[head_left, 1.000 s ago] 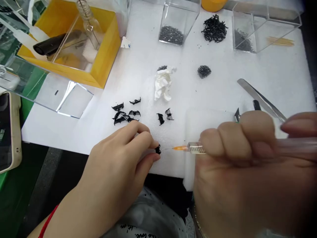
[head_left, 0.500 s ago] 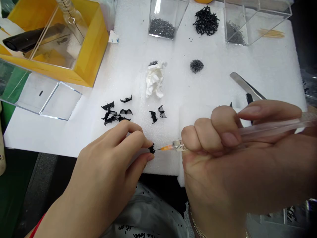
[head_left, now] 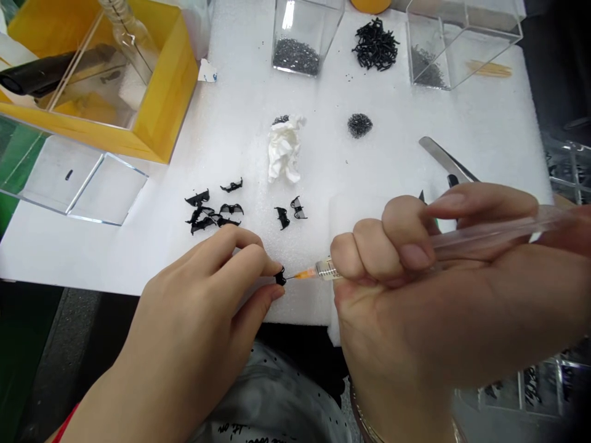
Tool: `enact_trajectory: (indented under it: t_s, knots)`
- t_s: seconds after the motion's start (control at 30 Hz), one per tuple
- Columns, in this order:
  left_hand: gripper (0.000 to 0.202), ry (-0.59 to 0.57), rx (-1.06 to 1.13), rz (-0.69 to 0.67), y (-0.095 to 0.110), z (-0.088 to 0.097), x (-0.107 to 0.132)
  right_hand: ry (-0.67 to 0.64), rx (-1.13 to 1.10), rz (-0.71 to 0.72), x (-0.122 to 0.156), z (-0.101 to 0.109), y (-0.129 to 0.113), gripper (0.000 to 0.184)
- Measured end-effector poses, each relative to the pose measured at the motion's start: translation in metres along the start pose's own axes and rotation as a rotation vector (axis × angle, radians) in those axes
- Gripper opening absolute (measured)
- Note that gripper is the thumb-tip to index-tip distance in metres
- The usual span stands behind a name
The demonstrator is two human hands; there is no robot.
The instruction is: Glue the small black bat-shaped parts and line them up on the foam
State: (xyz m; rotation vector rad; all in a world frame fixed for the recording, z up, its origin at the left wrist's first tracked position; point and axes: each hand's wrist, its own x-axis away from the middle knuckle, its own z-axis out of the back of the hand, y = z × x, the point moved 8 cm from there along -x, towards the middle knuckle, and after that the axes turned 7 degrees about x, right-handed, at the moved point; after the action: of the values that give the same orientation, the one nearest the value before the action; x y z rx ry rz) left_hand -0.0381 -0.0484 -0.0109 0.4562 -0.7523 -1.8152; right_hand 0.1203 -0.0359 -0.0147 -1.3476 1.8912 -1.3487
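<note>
Between thumb and forefinger, my left hand (head_left: pixel 207 295) pinches a small black plastic part (head_left: pixel 280 276) at the front of the white foam sheet. My right hand (head_left: pixel 415 283) is wrapped around a clear syringe (head_left: pixel 327 269). Its thin needle, on an orange hub (head_left: pixel 305 274), points left with the tip at the black part; whether they touch I cannot tell. Beyond my left hand lies a group of similar black parts (head_left: pixel 203 212). Two more pieces, one black (head_left: pixel 282 218) and one with a greyish face (head_left: pixel 298 208), rest to their right.
Crumpled white tissue (head_left: pixel 284 151) lies mid-sheet near a pile of dark grains (head_left: pixel 359 125). Tweezers (head_left: pixel 446 157) are beyond my right hand. Clear bins (head_left: pixel 300 37) and a heap of black pieces (head_left: pixel 376 44) stand at the back. A yellow box (head_left: pixel 161 129) occupies the left.
The whole view has shifted slightly, so the bench items appear a little further left. Both hands keep their holds, and the needle tip stays at the black part.
</note>
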Motion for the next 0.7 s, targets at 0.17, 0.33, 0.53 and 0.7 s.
enact_trajectory:
  t_s: [0.17,0.33,0.53,0.7]
  knots:
    - [0.007,0.008,0.003,-0.008,0.0001,0.0000,0.0011,-0.015,-0.002,0.009,0.0011,0.0005,-0.0001,0.045]
    - [0.007,0.002,-0.018,0.001,0.0010,-0.0014,-0.0028,-0.019,0.004,0.004,0.0016,0.0010,-0.0012,0.045]
    - [0.007,0.002,-0.019,0.002,-0.0004,-0.0010,-0.0018,0.016,-0.013,-0.038,-0.0013,0.0030,0.0005,0.044]
    - [0.007,0.004,-0.028,-0.001,0.0004,-0.0005,-0.0003,0.032,-0.006,-0.052,-0.0010,0.0030,0.0018,0.049]
